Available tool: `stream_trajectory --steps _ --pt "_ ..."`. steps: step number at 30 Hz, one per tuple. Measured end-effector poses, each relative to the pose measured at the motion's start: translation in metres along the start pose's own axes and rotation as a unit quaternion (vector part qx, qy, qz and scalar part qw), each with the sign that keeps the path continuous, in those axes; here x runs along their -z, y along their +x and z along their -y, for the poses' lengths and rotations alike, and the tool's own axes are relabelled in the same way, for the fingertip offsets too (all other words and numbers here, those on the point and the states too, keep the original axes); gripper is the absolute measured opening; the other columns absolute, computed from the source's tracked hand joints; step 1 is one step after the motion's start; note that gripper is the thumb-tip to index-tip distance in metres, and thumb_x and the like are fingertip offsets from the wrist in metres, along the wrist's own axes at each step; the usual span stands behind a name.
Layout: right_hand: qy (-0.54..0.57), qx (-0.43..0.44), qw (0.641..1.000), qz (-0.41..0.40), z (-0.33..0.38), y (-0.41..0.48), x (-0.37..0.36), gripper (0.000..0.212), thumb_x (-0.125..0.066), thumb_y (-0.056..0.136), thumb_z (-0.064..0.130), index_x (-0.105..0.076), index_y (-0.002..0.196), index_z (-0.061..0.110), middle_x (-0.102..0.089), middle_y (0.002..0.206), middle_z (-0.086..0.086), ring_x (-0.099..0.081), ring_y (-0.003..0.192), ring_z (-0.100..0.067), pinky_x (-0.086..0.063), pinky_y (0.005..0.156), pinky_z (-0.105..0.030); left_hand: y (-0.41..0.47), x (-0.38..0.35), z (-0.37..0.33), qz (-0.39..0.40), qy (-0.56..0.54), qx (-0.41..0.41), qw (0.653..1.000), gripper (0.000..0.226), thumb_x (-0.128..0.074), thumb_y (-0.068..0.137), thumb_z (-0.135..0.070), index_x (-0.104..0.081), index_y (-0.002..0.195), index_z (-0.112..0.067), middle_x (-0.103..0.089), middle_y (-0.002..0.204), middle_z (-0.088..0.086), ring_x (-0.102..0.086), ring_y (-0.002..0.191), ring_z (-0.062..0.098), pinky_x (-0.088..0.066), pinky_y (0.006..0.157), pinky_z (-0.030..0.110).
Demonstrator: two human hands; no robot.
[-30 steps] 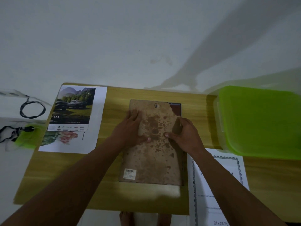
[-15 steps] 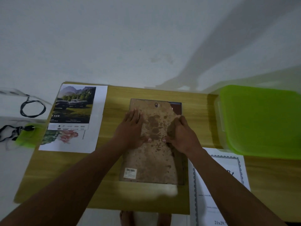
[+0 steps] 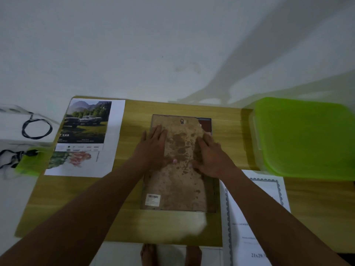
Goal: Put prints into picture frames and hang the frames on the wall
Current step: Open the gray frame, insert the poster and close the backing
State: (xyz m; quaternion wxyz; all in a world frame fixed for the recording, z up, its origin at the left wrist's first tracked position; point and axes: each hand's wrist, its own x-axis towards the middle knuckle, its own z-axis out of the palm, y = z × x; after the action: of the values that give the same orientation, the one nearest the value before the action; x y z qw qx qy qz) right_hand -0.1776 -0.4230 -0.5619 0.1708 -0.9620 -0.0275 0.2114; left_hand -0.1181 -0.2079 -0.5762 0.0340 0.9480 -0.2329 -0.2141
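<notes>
A picture frame (image 3: 208,124) lies face down on the wooden table (image 3: 134,223), its stained brown backing board (image 3: 178,187) on top with a small hanger near the far edge and a barcode sticker at the near left corner. My left hand (image 3: 153,148) lies flat on the board's left side, fingers straight. My right hand (image 3: 211,156) presses flat on the board's right side. A car print (image 3: 86,123) lies on a flower print (image 3: 76,160) at the table's left. A bordered certificate print (image 3: 255,217) lies at the near right.
A green-lidded plastic box (image 3: 307,137) fills the table's right end. Left of the table are a white surface with a black cable (image 3: 36,129) and a green object (image 3: 28,162). A plain white wall (image 3: 153,45) rises behind. My bare feet show below the table's front edge.
My right hand has gone from gripping the board's right edge to lying flat on it. The board now sits squarer in the frame. My left hand stayed pressed down.
</notes>
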Motion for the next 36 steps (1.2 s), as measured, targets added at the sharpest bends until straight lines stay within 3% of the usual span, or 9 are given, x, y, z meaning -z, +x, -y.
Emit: stream_trajectory --steps 3,8,13,16,19,23,27,31,36 --pt "-0.01 -0.005 0.998 0.056 -0.004 0.0 -0.004 0.139 -0.071 0.066 0.075 0.01 0.157 0.01 0.018 0.164 -0.01 0.017 0.151 -0.026 -0.001 0.122 -0.053 0.004 -0.002 0.004 0.062 0.004 -0.015 0.998 0.137 -0.047 0.06 -0.09 0.021 0.151 -0.012 0.031 0.155 0.013 0.028 0.144 0.03 0.004 0.117 0.057" --pt "-0.054 0.005 0.998 0.033 -0.006 0.0 -0.014 0.133 -0.063 0.071 0.078 0.013 0.156 0.01 0.019 0.163 -0.016 0.018 0.151 -0.029 0.001 0.122 -0.054 0.002 -0.009 0.009 0.094 0.024 -0.019 0.995 0.158 -0.063 0.043 -0.089 0.033 0.145 -0.017 0.045 0.147 0.01 0.041 0.136 0.028 0.009 0.114 0.062" --pt "-0.086 0.038 0.995 -0.042 0.001 -0.021 -0.024 0.103 -0.051 0.086 0.071 -0.008 0.157 0.01 -0.002 0.164 -0.02 0.002 0.152 -0.035 -0.007 0.123 -0.054 -0.008 -0.004 0.007 0.072 0.044 -0.023 0.996 0.144 -0.058 0.055 -0.087 0.021 0.151 -0.014 0.032 0.155 0.013 0.028 0.143 0.029 0.006 0.116 0.061" --pt "-0.071 0.034 0.997 0.009 0.004 -0.035 -0.03 0.122 -0.055 0.075 0.081 0.004 0.158 0.013 0.01 0.164 -0.018 0.009 0.152 -0.033 -0.004 0.123 -0.051 -0.028 -0.002 0.006 0.054 0.066 -0.045 0.995 0.123 -0.058 0.072 -0.075 0.009 0.153 -0.011 0.017 0.16 0.014 0.016 0.148 0.028 0.001 0.118 0.057" --pt "-0.06 0.027 0.997 0.035 0.004 -0.037 -0.034 0.134 -0.057 0.067 0.085 0.012 0.157 0.014 0.019 0.163 -0.017 0.016 0.151 -0.032 -0.001 0.123 -0.051 -0.051 -0.011 0.01 0.088 0.053 -0.057 0.993 0.129 -0.067 0.068 -0.071 0.01 0.153 -0.013 0.023 0.158 0.013 0.022 0.146 0.028 0.003 0.117 0.056" --pt "-0.05 0.02 0.998 0.016 0.007 -0.039 -0.039 0.131 -0.056 0.069 0.084 0.009 0.158 0.013 0.016 0.163 -0.02 0.014 0.151 -0.033 -0.001 0.123 -0.051 -0.063 -0.021 0.014 0.084 0.055 -0.057 0.993 0.129 -0.073 0.069 -0.063 0.014 0.152 -0.016 0.027 0.157 0.014 0.024 0.145 0.027 0.003 0.117 0.053" --pt "-0.062 0.031 0.998 -0.004 0.014 -0.049 -0.043 0.117 -0.055 0.08 0.075 0.001 0.158 0.008 0.006 0.163 -0.024 0.006 0.152 -0.038 -0.002 0.123 -0.045 -0.07 -0.021 0.015 0.062 0.085 -0.065 0.992 0.122 -0.067 0.073 -0.065 0.01 0.153 -0.014 0.021 0.159 0.014 0.017 0.147 0.029 0.0 0.117 0.054" --pt "-0.053 0.027 0.998 0.018 0.017 -0.052 -0.042 0.113 -0.052 0.084 0.072 0.003 0.157 0.007 0.01 0.163 -0.024 0.009 0.151 -0.038 0.0 0.122 -0.043 -0.074 -0.021 0.015 0.078 0.084 -0.066 0.991 0.122 -0.067 0.074 -0.064 0.011 0.153 -0.012 0.019 0.159 0.014 0.016 0.147 0.029 -0.002 0.118 0.053" --pt "0.008 0.019 0.999 0.027 0.015 -0.053 -0.035 0.116 -0.067 0.08 0.064 -0.001 0.158 0.01 0.009 0.165 -0.017 0.009 0.152 -0.031 -0.002 0.122 -0.039 -0.073 -0.021 0.01 0.092 0.057 -0.045 0.993 0.127 -0.072 0.072 -0.061 0.017 0.151 -0.016 0.025 0.158 0.013 0.021 0.146 0.027 -0.001 0.118 0.059"
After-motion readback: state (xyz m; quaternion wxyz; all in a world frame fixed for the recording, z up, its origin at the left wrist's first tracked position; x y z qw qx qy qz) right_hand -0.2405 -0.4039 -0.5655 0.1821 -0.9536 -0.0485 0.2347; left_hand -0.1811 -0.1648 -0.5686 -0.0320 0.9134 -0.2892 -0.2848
